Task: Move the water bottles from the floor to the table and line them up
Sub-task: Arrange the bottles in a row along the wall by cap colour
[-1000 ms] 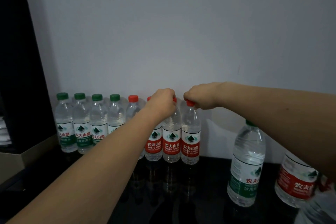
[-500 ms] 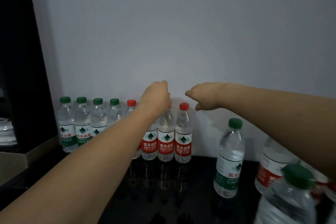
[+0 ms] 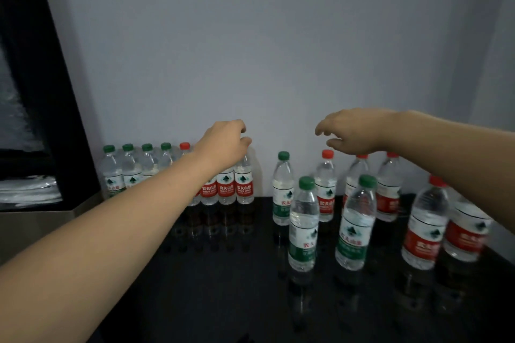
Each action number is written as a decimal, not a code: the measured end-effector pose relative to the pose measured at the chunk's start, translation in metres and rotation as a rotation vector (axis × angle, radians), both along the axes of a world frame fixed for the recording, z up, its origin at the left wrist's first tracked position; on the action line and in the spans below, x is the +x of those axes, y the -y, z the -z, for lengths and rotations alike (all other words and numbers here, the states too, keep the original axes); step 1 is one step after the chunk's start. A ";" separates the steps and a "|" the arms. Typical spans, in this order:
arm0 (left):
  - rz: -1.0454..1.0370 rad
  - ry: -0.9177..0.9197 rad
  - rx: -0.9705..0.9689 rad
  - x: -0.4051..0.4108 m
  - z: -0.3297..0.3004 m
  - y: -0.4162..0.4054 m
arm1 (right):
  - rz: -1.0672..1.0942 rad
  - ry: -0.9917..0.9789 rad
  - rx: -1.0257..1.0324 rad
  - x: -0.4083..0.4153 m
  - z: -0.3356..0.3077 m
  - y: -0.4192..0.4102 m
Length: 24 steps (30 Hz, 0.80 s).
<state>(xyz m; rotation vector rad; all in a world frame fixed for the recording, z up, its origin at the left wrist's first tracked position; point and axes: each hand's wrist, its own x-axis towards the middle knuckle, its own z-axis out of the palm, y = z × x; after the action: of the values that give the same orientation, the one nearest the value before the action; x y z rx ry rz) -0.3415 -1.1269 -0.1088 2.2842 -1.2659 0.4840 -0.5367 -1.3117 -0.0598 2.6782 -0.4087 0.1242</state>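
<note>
A row of water bottles stands against the wall on the black table (image 3: 195, 281): several green-capped bottles (image 3: 111, 175) on the left, then red-labelled bottles (image 3: 243, 186). My left hand (image 3: 225, 145) hovers over the tops of the last red-labelled ones, fingers loosely curled, hiding their caps. My right hand (image 3: 351, 131) hangs open with spread fingers just above a loose red-capped bottle (image 3: 326, 184). More loose bottles stand to the right, among them a green-capped bottle (image 3: 282, 189), a nearer green one (image 3: 303, 223) and another green one (image 3: 355, 220).
Further red-labelled bottles (image 3: 423, 225) crowd the table's right side. A tall black panel (image 3: 33, 92) and a beige box (image 3: 36, 228) border the table on the left. A plain grey wall runs behind the row.
Both hands have let go of the caps of the last two red-labelled bottles. My right hand moved right and opened over the loose bottles. The view pulled back and shows more bottles on the right.
</note>
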 end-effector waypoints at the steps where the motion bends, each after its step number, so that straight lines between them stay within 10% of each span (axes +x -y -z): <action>1: 0.017 -0.015 0.010 -0.012 -0.001 0.000 | 0.032 -0.018 0.010 -0.014 0.004 0.000; 24: -0.033 -0.084 0.440 -0.083 0.059 0.113 | 0.209 0.010 0.455 -0.026 0.092 0.086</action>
<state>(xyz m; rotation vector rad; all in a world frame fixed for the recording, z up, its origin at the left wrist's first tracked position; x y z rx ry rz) -0.4248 -1.2400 -0.1680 2.6536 -1.4036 0.1230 -0.5629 -1.3980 -0.1513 3.0518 -0.7997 -0.0229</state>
